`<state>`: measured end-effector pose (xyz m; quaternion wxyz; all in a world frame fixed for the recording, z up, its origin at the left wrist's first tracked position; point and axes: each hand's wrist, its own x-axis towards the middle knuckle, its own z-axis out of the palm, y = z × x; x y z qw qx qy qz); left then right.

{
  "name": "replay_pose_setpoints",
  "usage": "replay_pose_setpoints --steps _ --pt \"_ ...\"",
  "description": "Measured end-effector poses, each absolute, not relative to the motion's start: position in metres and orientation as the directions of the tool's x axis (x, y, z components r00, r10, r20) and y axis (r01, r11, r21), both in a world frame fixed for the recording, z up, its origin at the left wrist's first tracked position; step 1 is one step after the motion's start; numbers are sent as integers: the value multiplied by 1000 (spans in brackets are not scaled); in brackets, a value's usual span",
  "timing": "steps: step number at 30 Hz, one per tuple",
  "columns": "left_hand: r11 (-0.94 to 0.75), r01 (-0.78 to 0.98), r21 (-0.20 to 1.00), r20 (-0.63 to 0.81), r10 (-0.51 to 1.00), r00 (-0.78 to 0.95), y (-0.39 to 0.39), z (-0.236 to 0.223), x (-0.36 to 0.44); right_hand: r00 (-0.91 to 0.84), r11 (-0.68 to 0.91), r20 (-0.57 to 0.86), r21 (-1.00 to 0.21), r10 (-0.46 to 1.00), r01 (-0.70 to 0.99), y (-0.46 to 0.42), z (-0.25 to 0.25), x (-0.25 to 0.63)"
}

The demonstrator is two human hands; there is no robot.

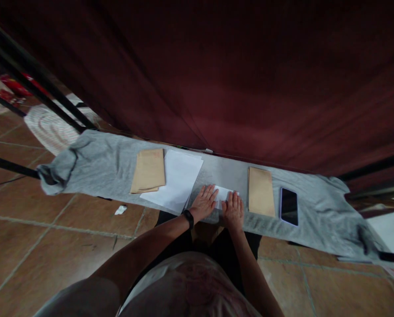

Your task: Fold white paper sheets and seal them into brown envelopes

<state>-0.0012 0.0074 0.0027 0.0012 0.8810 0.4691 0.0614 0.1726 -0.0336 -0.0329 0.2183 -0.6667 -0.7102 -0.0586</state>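
Observation:
A small white piece of paper (221,197), seemingly folded, lies flat under my two hands on the grey cloth. Across its left part rests my left hand (204,202), fingers stretched out, a dark band on the wrist. My right hand (233,210) lies flat on the right part, its fingers extended forward. Left of my hands are larger white sheets (183,176), partly under a stack of brown envelopes (150,170). Close by on the right are more brown envelopes (261,191). Neither hand grips anything.
The grey cloth (98,163) covers a long narrow surface. A phone (288,206) lies on it at the right. Behind hangs a dark red curtain (197,88). Black metal bars (35,79) stand at the left, and a white scrap (120,210) is on the tiled floor (84,246).

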Motion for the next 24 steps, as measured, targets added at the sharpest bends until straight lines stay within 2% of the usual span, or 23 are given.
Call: replay_pose_setpoints --steps 7,13,20,24 --pt "-520 851 70 104 853 512 6 -3 2 34 49 438 -178 898 983 -40 -38 180" --pt "-485 868 109 141 871 470 7 -11 -3 79 -12 427 -156 901 988 -50 -33 180" --pt "-494 857 145 171 866 470 8 -15 -6 -59 142 370 -199 927 970 -41 -23 156" --pt "-480 863 159 154 875 458 7 -12 -6 -50 135 369 -211 928 968 -36 -30 153"
